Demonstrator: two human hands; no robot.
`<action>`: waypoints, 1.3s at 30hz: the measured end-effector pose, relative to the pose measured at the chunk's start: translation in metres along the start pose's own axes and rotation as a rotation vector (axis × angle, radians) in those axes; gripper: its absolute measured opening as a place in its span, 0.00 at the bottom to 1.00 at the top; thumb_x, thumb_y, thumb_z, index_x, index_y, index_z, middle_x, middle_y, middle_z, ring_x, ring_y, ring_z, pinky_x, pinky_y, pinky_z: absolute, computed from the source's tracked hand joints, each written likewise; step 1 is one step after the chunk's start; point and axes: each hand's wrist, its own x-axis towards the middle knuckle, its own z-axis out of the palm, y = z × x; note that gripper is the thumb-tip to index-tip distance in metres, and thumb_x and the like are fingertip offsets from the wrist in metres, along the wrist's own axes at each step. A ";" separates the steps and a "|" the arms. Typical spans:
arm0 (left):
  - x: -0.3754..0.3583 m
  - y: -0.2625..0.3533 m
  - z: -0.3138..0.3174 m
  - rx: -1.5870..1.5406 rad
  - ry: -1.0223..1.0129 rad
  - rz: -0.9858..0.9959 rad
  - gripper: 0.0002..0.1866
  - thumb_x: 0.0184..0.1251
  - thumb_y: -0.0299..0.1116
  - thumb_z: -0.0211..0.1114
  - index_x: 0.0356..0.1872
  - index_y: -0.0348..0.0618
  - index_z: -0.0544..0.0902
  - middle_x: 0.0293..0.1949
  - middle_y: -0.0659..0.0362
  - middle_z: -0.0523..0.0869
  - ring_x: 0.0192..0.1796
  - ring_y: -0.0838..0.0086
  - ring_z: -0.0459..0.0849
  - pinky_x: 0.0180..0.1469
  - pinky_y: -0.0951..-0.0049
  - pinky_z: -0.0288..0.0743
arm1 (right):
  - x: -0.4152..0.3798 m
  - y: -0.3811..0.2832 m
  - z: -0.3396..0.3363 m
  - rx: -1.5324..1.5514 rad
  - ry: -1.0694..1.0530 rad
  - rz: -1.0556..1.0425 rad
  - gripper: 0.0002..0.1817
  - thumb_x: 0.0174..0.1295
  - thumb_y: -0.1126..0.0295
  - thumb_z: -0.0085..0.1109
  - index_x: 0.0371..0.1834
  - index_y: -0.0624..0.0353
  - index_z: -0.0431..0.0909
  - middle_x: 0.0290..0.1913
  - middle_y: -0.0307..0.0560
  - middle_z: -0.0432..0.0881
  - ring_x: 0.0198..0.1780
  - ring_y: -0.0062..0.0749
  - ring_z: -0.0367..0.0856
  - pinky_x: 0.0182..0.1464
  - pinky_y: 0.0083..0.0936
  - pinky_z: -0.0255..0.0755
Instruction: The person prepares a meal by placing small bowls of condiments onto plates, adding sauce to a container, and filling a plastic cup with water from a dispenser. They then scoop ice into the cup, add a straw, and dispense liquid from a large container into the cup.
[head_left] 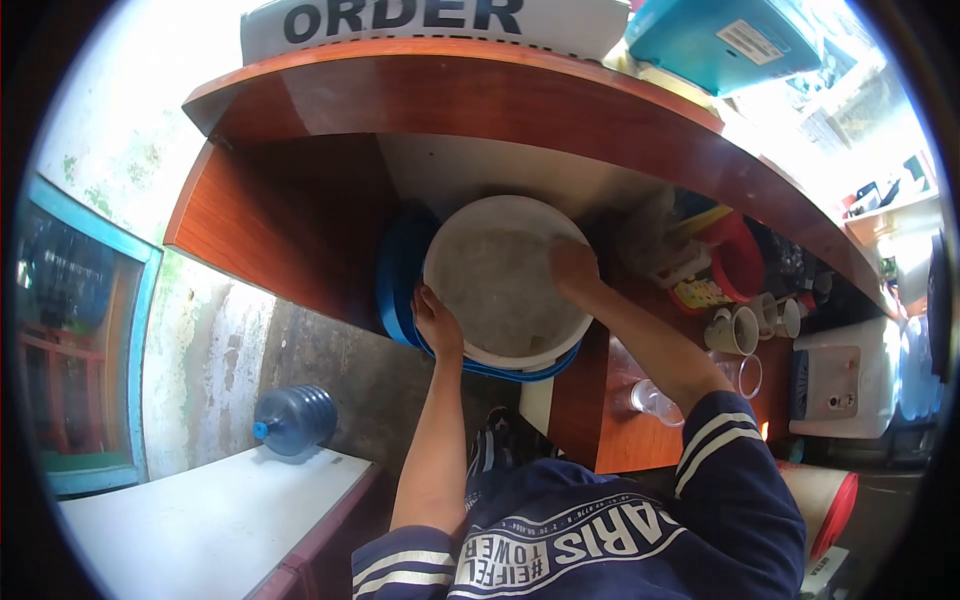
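A large round white tub (497,285) sits in a blue container (400,280) under a reddish wooden counter. My left hand (437,322) grips the tub's near-left rim. My right hand (574,270) rests on the tub's right rim, fingers over the edge. The tub's inside looks pale and wet, and what it contains is unclear.
The wooden counter (480,100) curves overhead, with an "ORDER" sign (400,20) on top. Mugs (735,330), a clear glass (650,400) and a red bowl (740,265) stand on a lower shelf at right. A blue water jug (295,418) lies on the floor beside a white surface (210,520).
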 end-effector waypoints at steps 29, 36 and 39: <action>0.007 -0.003 0.000 0.048 -0.004 0.048 0.26 0.77 0.45 0.41 0.60 0.34 0.74 0.57 0.41 0.77 0.59 0.49 0.75 0.61 0.59 0.67 | 0.068 0.004 0.085 0.933 -0.114 -0.031 0.16 0.62 0.58 0.58 0.35 0.62 0.85 0.32 0.53 0.85 0.30 0.33 0.83 0.35 0.34 0.74; 0.004 -0.005 0.001 0.068 0.013 0.041 0.25 0.77 0.43 0.40 0.59 0.33 0.75 0.55 0.40 0.79 0.58 0.45 0.75 0.60 0.55 0.67 | 0.037 -0.029 0.074 1.479 -0.204 0.052 0.17 0.69 0.61 0.53 0.36 0.64 0.84 0.25 0.39 0.81 0.25 0.16 0.73 0.27 0.19 0.67; 0.008 -0.010 0.001 0.068 -0.005 0.078 0.25 0.77 0.43 0.42 0.58 0.32 0.75 0.56 0.39 0.78 0.59 0.46 0.75 0.61 0.57 0.67 | 0.017 -0.033 0.050 1.632 -0.123 0.095 0.17 0.69 0.59 0.54 0.37 0.64 0.83 0.24 0.38 0.79 0.24 0.17 0.73 0.26 0.20 0.66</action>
